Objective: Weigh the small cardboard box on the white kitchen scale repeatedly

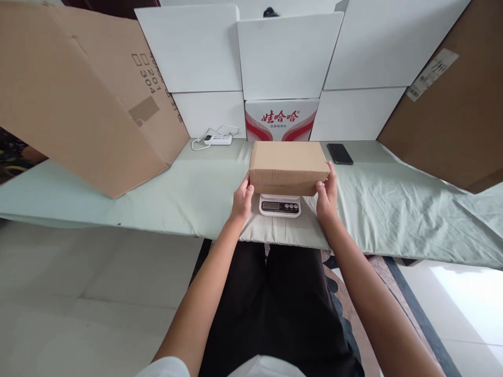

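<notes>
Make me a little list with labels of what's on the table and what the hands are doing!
left hand: the left hand grips the left end of the closed brown cardboard box
right hand: the right hand grips its right end
under box: small white digital kitchen scale
surface: pale green cloth-covered table
behind box: black smartphone, white power strip, red-and-white printed carton
left side: large brown cardboard sheet, leaning

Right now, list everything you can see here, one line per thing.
small cardboard box: one, brown, on the scale, held at both ends
scale: one, white, under the box
phone: one, black, right of the box
power strip: one, white, back left
printed carton: one, red and white, behind the box
white boxes: several, stacked at the back
large cardboard sheets: two, brown, leaning at either side
table cloth: one, pale green
left hand: on the box's left end
right hand: on the box's right end
</notes>
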Motion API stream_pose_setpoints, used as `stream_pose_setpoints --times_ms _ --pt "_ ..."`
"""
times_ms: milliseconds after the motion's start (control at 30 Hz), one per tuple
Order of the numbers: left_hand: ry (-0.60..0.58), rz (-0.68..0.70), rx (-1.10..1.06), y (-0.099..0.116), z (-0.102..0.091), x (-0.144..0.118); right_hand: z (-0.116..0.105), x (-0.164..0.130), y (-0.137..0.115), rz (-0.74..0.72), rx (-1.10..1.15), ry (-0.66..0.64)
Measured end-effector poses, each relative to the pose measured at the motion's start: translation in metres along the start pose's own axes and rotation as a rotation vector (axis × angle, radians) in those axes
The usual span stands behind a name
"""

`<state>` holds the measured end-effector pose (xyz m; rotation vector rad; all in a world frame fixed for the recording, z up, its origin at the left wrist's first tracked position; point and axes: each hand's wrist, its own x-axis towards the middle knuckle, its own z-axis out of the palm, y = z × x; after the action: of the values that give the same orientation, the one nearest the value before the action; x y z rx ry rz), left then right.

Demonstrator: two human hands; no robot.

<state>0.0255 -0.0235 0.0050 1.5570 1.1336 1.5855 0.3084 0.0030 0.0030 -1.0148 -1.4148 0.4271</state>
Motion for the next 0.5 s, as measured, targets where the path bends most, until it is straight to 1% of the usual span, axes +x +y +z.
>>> stream_pose_setpoints --times_ms 300,500 --pt "0.001 0.012 -0.011 0.0029 0.0005 -0.0009 0.0006 -0.0004 -0.0065 0.067 0.015 0.004" --pt "0.005 0.005 -0.012 0.0039 0.0015 0.0002 -0.0007 -0.001 -0.004 0.056 0.006 0.0"
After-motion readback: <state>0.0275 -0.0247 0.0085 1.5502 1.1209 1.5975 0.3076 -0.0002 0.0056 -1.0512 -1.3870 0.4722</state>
